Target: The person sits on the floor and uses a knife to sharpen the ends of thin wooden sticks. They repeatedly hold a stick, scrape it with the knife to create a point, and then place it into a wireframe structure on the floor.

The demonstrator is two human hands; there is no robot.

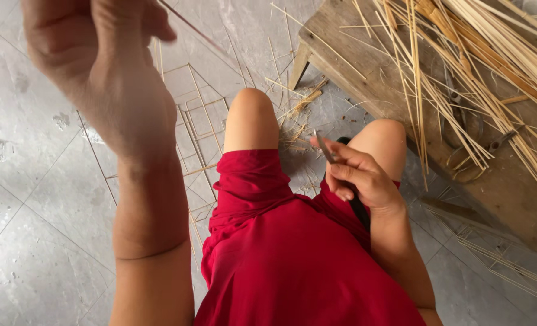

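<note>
My left hand (93, 54) is raised close to the camera at the upper left, its fingers pinched on a thin bamboo sliver (190, 27) that slants away toward the upper right. My right hand (356, 175) rests above my right knee, closed around a small knife (324, 148) with a grey blade pointing up and left and a dark handle running down behind the wrist. I sit in red clothing (280, 241) with both knees bare.
A worn wooden stool (510, 187) at the right carries a heap of pale bamboo strips (462, 60) and dark metal tools. A thin stick frame (199, 115) lies on the grey tiled floor (33, 199) by my left knee, with shavings scattered about.
</note>
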